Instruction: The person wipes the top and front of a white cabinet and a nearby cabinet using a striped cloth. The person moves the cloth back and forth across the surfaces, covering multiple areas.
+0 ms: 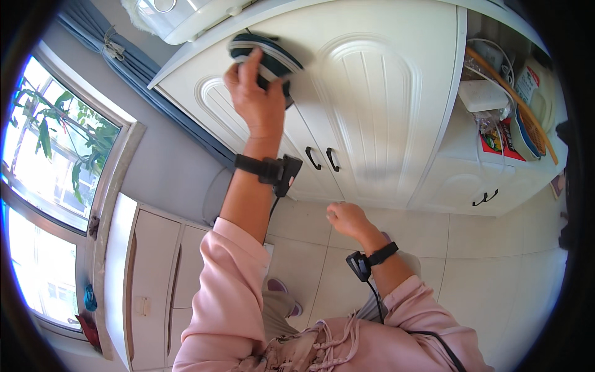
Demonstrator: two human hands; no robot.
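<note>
My left hand (pixel 254 93) stretches up and grips a dark green and white striped piece of fabric (pixel 274 58), perhaps a folded cloth. It lies at the upper part of the white cabinet doors (pixel 372 93), near the top edge; the picture does not settle whether the fabric touches them. Lower down, my right hand (pixel 346 218) hangs before the base of the cabinet with its fingers curled in, and nothing shows in it. Two black door handles (pixel 323 159) sit side by side between the hands. Both wrists carry black strapped devices.
An open shelf (pixel 458 144) at right holds a white box (pixel 483 95), cables, a jug (pixel 541 88) and a basket (pixel 527 132). A white appliance (pixel 195 21) stands on the cabinet top. A blue curtain (pixel 153 88), a window (pixel 56 139) and a low cabinet (pixel 155 279) line the left.
</note>
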